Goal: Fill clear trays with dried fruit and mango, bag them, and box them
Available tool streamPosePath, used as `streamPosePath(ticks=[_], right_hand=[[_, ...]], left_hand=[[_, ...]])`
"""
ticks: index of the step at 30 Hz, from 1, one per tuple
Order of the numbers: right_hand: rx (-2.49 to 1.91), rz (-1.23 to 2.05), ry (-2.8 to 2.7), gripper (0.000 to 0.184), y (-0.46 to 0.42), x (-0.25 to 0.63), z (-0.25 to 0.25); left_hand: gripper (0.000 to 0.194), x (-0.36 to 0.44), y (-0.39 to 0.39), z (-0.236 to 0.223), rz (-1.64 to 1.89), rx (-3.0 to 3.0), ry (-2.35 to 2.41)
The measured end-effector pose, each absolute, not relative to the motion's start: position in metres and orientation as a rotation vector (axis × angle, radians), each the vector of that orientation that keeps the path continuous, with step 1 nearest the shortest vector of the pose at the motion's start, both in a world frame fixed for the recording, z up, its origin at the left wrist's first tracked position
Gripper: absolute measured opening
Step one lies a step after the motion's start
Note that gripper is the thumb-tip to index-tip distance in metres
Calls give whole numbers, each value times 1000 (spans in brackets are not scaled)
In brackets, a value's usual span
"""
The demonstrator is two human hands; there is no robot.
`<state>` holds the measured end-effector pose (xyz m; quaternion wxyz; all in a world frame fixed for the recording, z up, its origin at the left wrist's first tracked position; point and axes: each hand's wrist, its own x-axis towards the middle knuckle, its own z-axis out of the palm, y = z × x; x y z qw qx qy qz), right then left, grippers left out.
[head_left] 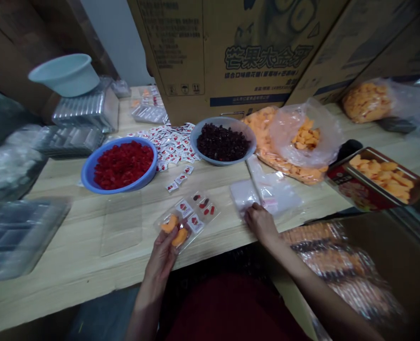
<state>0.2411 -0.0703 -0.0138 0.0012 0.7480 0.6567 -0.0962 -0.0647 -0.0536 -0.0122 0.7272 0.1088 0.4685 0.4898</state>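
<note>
My left hand grips the near corner of a clear plastic tray, tilted above the table's front edge. Orange candies, two small printed sachets and red and dark candies lie in its compartments. On the right, my right hand has its fingers closed at the edge of a stack of clear plastic bags; whether a bag is pinched between them is hard to see. A few loose sachets lie just beyond the tray.
Behind stand a blue bowl of red candies, a bowl of dark candies, a sachet pile and bagged orange candies. Empty trays are stacked left. An orange candy box and a carton of packed trays are right.
</note>
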Motion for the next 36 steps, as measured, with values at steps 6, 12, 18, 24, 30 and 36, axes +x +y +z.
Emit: streamPosePath(ticks=[6,12,18,24,30,36], right_hand=[[2271,-322,1956,21,-49,231,0],[2285,-457,1943,22,-41,240,1],[2516,-606,1996,16,-47,255,-6],[2651,-1230,2021,22,-42,277,-21],[2567,-1790,2082,40,-41,286,-27],[2790,-1749,2122,28,-49,288,-28]], left_hand=[[39,-59,-57,-14,1086,202,1009],[43,-58,-61,-5,1087,187,985],[41,-60,-65,-6,1105,171,967],[40,-40,-60,-7,1077,195,938],[44,9,-46,-16,1005,327,850],[49,14,-53,-35,1019,457,1006]])
